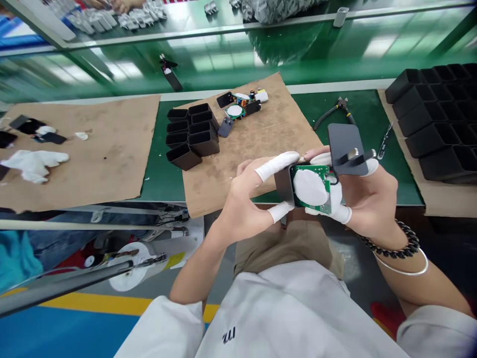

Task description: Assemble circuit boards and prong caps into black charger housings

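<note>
My left hand (246, 199), with white finger cots on thumb and finger, is closed on a black plastic housing (284, 185). At the housing's open end sits a green circuit board (328, 199) topped by a round white pad (310, 187); part of it may be inside, but I cannot tell how much. My right hand (372, 199), also in white finger cots, grips the board's outer edge. Above those fingers a black cover plate (345, 141) with metal plug pins (350, 155) stands tilted, joined by a dark wire to the board.
Black housings (201, 127) stand grouped on cardboard (261, 144), beside another board assembly (238, 107). Cutting pliers (337, 112) and a slim tool (385, 141) lie to the right, near more housings (439, 119). A white glove (35, 164) is far left. Another person's hands (124, 4) show at the top.
</note>
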